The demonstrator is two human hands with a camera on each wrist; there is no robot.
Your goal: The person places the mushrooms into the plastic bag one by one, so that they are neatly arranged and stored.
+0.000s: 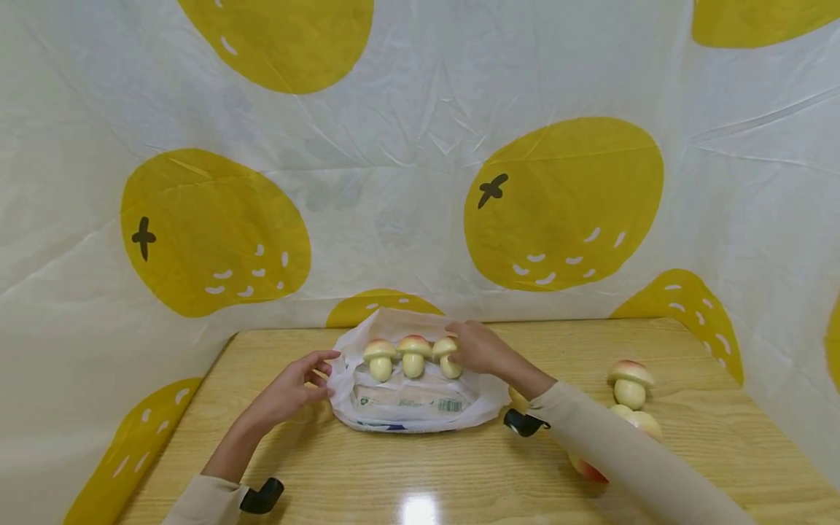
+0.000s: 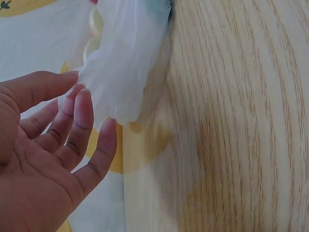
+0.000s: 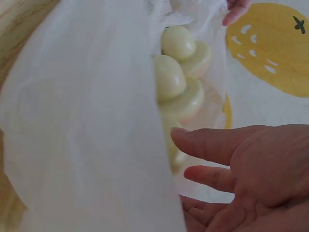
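Note:
Three toy mushrooms, pale with reddish cap tops, stand in a row inside a white plastic bag (image 1: 367, 423): a left one (image 1: 380, 368), a middle one (image 1: 413, 364) and a right one (image 1: 448, 370). My right hand (image 1: 477, 345) reaches over the bag and holds the right mushroom by its cap, thumb tip on it in the right wrist view; its other fingers are partly hidden by the plastic. My left hand (image 1: 298, 385) is at the bag's left edge with fingers loosely bent, fingertips touching or very near the plastic.
Beyond my right forearm, another toy mushroom (image 1: 631, 385) stands on the wooden table (image 1: 315, 467). Several pale and reddish toys, such as the round one (image 1: 646, 425), lie partly hidden by the sleeve. A patterned white cloth (image 1: 394, 182) hangs behind the table.

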